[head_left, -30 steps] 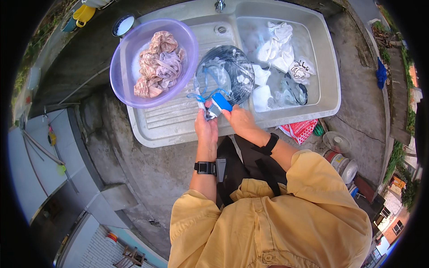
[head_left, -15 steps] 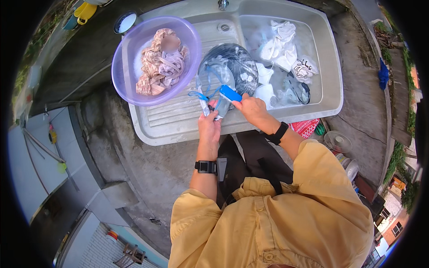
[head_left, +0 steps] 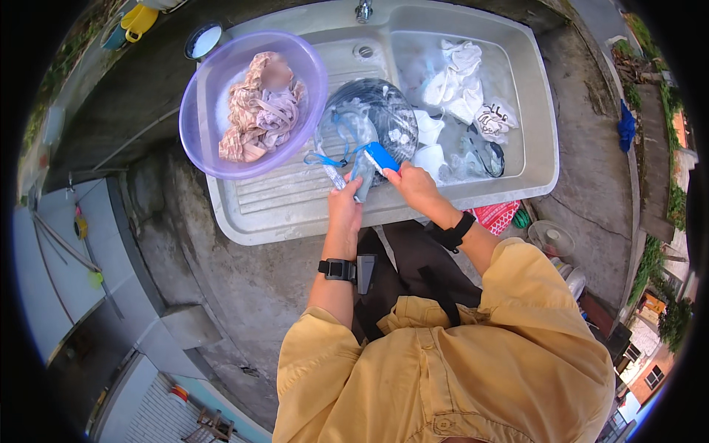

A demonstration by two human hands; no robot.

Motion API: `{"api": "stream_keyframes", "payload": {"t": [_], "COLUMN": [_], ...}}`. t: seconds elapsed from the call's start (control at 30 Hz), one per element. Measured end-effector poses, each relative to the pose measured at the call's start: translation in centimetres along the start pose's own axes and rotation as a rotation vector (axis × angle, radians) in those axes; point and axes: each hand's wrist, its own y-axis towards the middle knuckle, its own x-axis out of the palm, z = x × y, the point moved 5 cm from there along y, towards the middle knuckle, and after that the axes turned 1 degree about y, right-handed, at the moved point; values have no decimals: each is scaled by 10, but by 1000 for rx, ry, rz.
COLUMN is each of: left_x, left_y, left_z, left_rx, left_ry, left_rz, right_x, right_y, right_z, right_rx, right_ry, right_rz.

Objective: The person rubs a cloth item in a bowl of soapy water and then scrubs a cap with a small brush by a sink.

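Note:
My right hand (head_left: 415, 190) grips a blue scrubbing brush (head_left: 381, 157), its pale bristles angled down to the left. Pinched in my left hand (head_left: 345, 203) is a wet, translucent grey-blue strip (head_left: 362, 186) with thin blue cords attached; its exact kind is unclear. The brush lies close against that piece. Just beyond both hands a dark round object (head_left: 384, 107) streaked with white suds rests on the sink. White wet cloths (head_left: 458, 81) lie in cloudy water in the sink basin (head_left: 528, 111) to the right.
A purple tub (head_left: 193, 136) of pink and lilac laundry (head_left: 258, 111) stands on the ribbed drainboard (head_left: 258, 196) to the left. A small bowl of white powder (head_left: 205, 42) sits behind it. The tap (head_left: 364, 10) is at the far edge. A round fan-like grille (head_left: 551, 238) lies low right.
My left fingers and the brush stay close together at the strip, with the brush slightly lower. The whole view has shifted a little to the left.

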Motion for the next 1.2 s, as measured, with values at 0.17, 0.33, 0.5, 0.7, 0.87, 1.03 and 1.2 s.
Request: {"api": "stream_keyframes", "payload": {"t": [0.17,0.33,0.5,0.7,0.87,1.03,1.2], "left_x": [-3,10,-2,12,-10,4,9], "left_y": [-2,-7,-3,-6,0,-4,-8], "left_z": [3,-1,0,6,3,8,1], "left_rx": [41,47,39,12,-53,1,-72], "left_ry": [-25,-7,56,-55,-95,-143,-262], "left_rz": [-3,8,-22,4,150,116,156], "right_x": [6,0,6,3,13,-7,29], "right_y": [-37,-10,-34,-6,-55,-12,-53], "right_z": [-31,-19,-39,-25,-43,15,-18], "right_rx": [-42,-69,-64,-22,-95,6,-39], "right_ry": [-77,-58,-123,-22,-43,-73,20], "right_rz": [43,49,-121,-28,-121,146,-1]}}
